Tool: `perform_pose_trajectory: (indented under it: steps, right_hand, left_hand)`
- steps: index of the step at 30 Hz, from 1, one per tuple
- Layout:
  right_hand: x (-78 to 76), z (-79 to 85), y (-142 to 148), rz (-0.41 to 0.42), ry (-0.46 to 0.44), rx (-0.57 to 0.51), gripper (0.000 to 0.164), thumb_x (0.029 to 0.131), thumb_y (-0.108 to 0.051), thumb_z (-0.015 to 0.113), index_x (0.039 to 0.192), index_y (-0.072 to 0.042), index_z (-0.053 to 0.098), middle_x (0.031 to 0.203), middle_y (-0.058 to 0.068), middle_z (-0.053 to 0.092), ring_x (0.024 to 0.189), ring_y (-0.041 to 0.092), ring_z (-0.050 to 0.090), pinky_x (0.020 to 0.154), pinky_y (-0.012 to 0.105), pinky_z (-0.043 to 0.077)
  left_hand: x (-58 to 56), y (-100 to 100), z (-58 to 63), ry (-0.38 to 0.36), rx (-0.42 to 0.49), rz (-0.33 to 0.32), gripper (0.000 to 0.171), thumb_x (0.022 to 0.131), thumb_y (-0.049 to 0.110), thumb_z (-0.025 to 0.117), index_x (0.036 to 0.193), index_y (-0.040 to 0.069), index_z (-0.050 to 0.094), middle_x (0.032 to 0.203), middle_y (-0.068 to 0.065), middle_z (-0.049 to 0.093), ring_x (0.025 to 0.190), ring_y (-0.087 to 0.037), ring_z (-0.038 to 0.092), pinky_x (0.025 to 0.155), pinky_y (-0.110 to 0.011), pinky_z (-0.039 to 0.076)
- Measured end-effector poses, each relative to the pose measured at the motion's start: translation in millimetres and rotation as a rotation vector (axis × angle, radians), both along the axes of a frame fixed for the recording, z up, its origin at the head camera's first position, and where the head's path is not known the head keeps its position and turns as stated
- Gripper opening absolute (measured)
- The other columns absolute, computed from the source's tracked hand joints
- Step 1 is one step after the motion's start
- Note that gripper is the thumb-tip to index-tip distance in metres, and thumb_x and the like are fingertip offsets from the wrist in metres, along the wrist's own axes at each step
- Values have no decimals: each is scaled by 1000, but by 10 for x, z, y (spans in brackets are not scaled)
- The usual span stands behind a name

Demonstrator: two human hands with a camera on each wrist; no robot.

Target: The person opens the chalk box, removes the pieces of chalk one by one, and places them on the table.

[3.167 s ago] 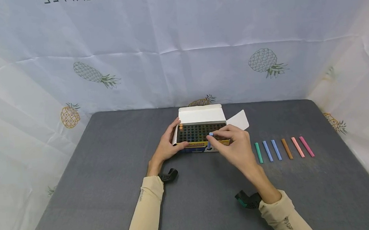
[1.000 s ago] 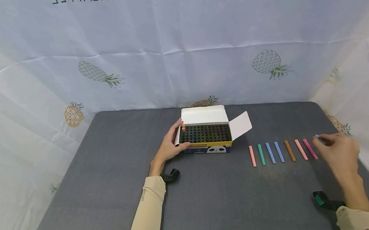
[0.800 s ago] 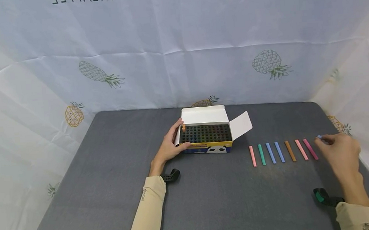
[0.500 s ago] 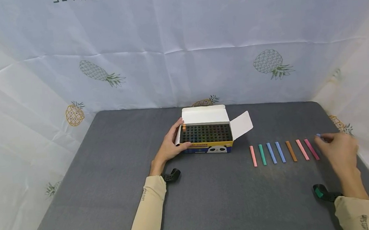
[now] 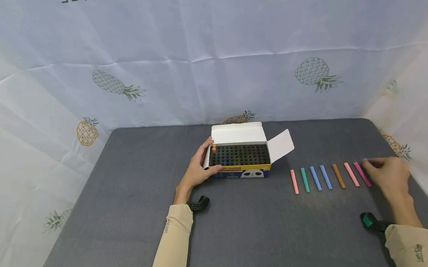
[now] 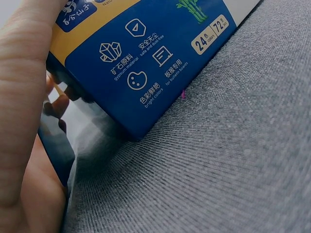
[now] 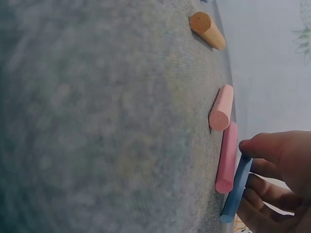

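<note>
My left hand [image 5: 197, 168] grips the left end of an open chalk box [image 5: 253, 173], thumb along its front and fingers at its side. In the left wrist view the box's blue side [image 6: 141, 73] fills the top. At the row's right end, my right hand [image 5: 391, 176] pinches a blue chalk stick [image 7: 238, 187] between thumb and fingers. That stick slants close beside a magenta chalk stick [image 7: 226, 160]; whether they touch I cannot tell. From the head view only the blue stick's tip shows.
Leftward from the magenta stick lie a pink chalk [image 5: 351, 174], a brown chalk [image 5: 338, 176], two blue ones, a green chalk [image 5: 305, 180] and another pink chalk [image 5: 294, 181]. Two orange chalks [image 5: 214, 149] stand in the box's holed insert [image 5: 242, 154]. Its side flap [image 5: 281, 146] sticks out right.
My right hand has carried the blue chalk from above the box to the row's right end. Over the last half second it shifts slightly left, towards the magenta stick. The left hand stays on the box.
</note>
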State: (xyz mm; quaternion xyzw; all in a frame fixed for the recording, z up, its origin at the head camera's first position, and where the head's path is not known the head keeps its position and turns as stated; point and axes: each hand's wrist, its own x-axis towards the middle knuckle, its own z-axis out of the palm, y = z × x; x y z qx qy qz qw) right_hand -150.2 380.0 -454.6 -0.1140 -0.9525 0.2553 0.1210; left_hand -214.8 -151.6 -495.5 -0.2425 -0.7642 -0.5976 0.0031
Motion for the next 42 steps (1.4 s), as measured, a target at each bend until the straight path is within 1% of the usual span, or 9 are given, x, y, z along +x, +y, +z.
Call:
perform_pose_trajectory:
  steps: [2,4,10,18,29,36,37,39,42]
  right_hand:
    - [-3,-8,1,-2,-17,-16,37,99,-14,61,108,21,69,102,41,69,89,51,63,86,65,37]
    - [0,-13,5,-5,-39,-34,39,100,-15,59,109,22,68,105,42,67,102,59,58,95,73,29]
    - [5,-21,19,-25,-84,-44,41,100,-16,59,108,23,67,105,42,67,104,58,54,97,74,25]
    - [9,-16,52,-45,-138,-45,43,99,-19,59,110,22,67,108,42,66,106,60,52,95,75,27]
    - [9,8,49,-46,-156,-56,45,99,-20,58,111,22,66,114,43,64,111,62,48,97,78,26]
    - [16,20,7,-34,-89,-41,45,100,-20,59,115,22,65,111,42,65,108,60,55,101,77,26]
    - [15,26,-5,-33,-68,-35,44,99,-20,60,115,21,66,110,42,66,99,54,61,98,71,34]
    - [12,45,-36,-28,-17,-29,41,98,-20,62,114,18,69,106,40,68,79,28,67,87,52,48]
    - [9,110,-112,-11,64,-33,38,97,-19,65,112,15,72,101,38,71,63,-13,48,55,23,45]
  left_hand:
    - [-1,-6,-2,4,3,-5,92,88,51,78,161,22,31,174,1,16,162,-21,14,130,-51,21]
    - [-1,-10,-3,2,1,-7,89,89,42,79,161,21,31,174,-1,15,162,-23,14,130,-51,21]
    - [22,4,60,-16,-4,-5,89,91,25,80,162,10,28,174,-12,12,162,-31,11,129,-54,19]
    - [169,32,362,-31,-12,-26,88,91,22,80,159,-2,29,171,-22,14,160,-37,13,128,-57,20]
    - [168,32,389,-42,-18,-17,85,91,8,77,160,0,28,172,-19,14,161,-35,13,129,-56,20]
    - [158,31,386,-52,-11,-14,85,90,9,78,159,0,29,172,-18,14,161,-34,13,129,-55,21]
    - [156,29,384,-54,-10,-14,85,91,11,78,159,0,30,172,-18,14,161,-34,13,129,-55,21]
    - [159,27,388,-59,-8,-16,86,91,13,78,160,1,29,172,-19,14,161,-34,13,129,-56,21]
    - [168,28,405,-57,-13,-18,86,91,15,79,160,0,29,172,-20,14,161,-35,13,129,-56,21]
